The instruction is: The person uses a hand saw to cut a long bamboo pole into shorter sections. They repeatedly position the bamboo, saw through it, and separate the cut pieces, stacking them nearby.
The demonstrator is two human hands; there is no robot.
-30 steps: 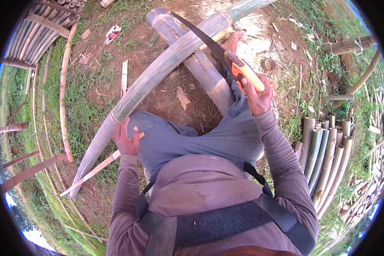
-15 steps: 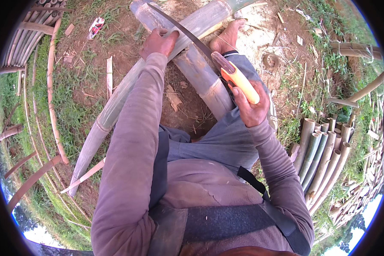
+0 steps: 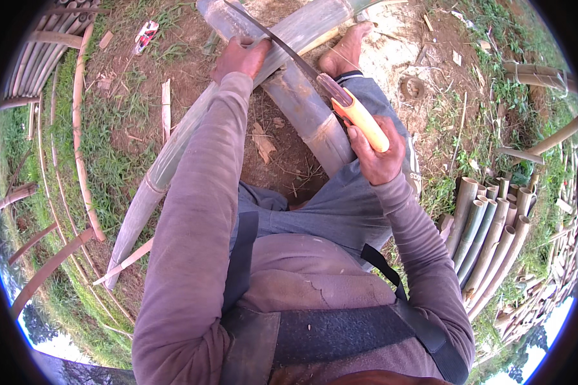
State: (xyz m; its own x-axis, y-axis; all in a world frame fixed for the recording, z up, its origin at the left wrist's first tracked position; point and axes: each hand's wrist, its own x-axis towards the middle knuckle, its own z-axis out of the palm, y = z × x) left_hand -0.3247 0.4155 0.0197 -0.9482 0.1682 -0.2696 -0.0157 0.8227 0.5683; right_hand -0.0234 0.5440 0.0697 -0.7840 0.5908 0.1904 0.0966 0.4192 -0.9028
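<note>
A hand saw (image 3: 366, 128) with a yellow-orange and brown handle is in my right hand (image 3: 384, 157), fingers wrapped around the handle. Its long dark blade slants away to the far left, lying across a grey-green bamboo pole (image 3: 311, 31). On that pole, just left of the blade, rests my left hand (image 3: 239, 61), its fingers curled over the top to grip it. The pole runs from the near left to the far right. Beneath it crosses a thicker bamboo log (image 3: 305, 112), whose near end reaches my leg. Any cut under the blade is too small to make out.
My bare foot (image 3: 345, 51) is close to the pole, right of the blade. Several cut bamboo lengths (image 3: 485, 231) stand bundled at the right. More poles (image 3: 51, 48) are stacked at the far left, near a bamboo rail (image 3: 77, 128). Wood scraps (image 3: 262, 142) litter the soil.
The saw has slid slightly away from me, toward the far left, along its blade. My left hand keeps its grip on the bamboo pole. The view has shifted a little.
</note>
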